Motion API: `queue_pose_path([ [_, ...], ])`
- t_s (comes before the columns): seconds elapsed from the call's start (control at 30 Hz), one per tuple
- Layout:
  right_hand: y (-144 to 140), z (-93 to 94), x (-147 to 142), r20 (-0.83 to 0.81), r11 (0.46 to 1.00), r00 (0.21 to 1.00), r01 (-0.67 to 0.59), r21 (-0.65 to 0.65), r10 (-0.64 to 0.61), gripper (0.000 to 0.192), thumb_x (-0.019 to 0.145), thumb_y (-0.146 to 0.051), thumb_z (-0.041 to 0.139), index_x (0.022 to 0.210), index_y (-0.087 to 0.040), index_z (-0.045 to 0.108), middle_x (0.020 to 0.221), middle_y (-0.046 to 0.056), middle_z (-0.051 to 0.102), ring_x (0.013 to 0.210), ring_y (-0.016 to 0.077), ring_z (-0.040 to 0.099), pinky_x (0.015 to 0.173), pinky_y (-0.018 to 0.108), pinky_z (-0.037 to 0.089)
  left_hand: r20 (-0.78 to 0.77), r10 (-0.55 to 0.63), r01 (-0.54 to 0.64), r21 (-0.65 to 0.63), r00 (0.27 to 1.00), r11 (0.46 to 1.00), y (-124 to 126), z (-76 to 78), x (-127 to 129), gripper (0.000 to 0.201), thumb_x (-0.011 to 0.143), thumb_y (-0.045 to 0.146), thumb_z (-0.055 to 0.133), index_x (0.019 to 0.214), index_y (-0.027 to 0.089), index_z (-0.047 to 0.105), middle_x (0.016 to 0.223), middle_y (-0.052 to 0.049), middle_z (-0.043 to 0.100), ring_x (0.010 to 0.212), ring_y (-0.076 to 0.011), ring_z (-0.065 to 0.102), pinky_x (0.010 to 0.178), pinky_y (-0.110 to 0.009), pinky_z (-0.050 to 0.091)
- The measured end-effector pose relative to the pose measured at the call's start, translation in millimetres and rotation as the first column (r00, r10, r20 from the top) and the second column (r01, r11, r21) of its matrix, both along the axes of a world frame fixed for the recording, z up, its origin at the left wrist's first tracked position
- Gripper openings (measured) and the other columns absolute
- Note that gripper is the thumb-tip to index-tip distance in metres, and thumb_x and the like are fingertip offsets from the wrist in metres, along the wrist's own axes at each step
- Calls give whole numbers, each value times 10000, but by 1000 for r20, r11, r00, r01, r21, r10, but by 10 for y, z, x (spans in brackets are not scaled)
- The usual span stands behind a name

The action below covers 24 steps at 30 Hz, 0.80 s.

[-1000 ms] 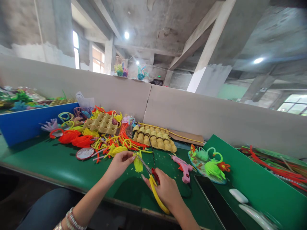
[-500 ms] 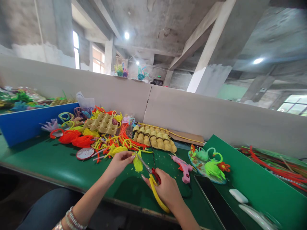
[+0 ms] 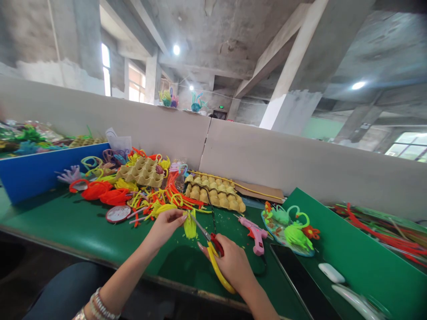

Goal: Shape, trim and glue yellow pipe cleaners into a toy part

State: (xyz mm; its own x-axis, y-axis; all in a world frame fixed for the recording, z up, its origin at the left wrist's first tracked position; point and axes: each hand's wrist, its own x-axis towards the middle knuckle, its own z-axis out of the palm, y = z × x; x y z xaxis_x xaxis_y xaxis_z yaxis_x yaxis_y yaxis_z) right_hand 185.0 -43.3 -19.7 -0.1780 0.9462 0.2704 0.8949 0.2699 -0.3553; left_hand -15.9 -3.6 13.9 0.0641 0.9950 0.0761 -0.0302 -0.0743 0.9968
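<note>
My left hand (image 3: 166,227) pinches the top of a small yellow bundle of fuzzy pipe cleaners (image 3: 190,229), which hangs just over the green table (image 3: 76,229). My right hand (image 3: 231,265) grips yellow-handled scissors (image 3: 213,258) with a red pivot. Their blades point up and left and reach the bundle near my left fingertips. Small yellow scraps lie on the table under the bundle.
A heap of coloured pipe cleaners (image 3: 143,195), two egg cartons (image 3: 215,193), a round lid (image 3: 118,214) and a blue box (image 3: 36,171) lie to the left and behind. A pink glue gun (image 3: 255,233), a finished craft plate (image 3: 288,226), a dark tablet (image 3: 300,278) and a raised green board (image 3: 360,262) are at the right.
The yellow bundle and my left hand have shifted slightly up and left. The scissors stay at the bundle, almost unmoved.
</note>
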Motion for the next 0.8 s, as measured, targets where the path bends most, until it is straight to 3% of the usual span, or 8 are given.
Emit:
queue_pose_path([
  [0.37, 0, -33, -17, 43, 1000, 999, 5, -18, -5, 177, 822, -397, 463, 796, -222, 450, 781, 4, 611, 697, 174, 603, 549, 228, 309, -28, -14, 15, 53, 1000, 998, 53, -120, 24, 308, 555, 406, 713, 691, 133, 675, 586, -1, 617, 585, -147, 542, 580, -255, 402],
  [0.57, -14, -18, -16, 14, 1000, 1000, -6, -7, 6, 162, 806, -381, 479, 778, -222, 463, 777, 6, 621, 680, 168, 596, 541, 226, 310, -39, -33, 34, 30, 999, 999, 45, -83, 18, 291, 534, 408, 715, 658, 148, 668, 586, 3, 627, 591, -150, 546, 585, -261, 405],
  [0.8, -3, -9, 6, -20, 1000, 1000, 15, -7, -15, 155, 783, -382, 501, 751, -234, 469, 728, -19, 617, 639, 162, 595, 515, 221, 303, -32, 26, -26, 3, 999, 1000, 28, -38, -14, 306, 559, 427, 690, 704, 157, 686, 691, -17, 660, 689, -175, 571, 654, -278, 418],
])
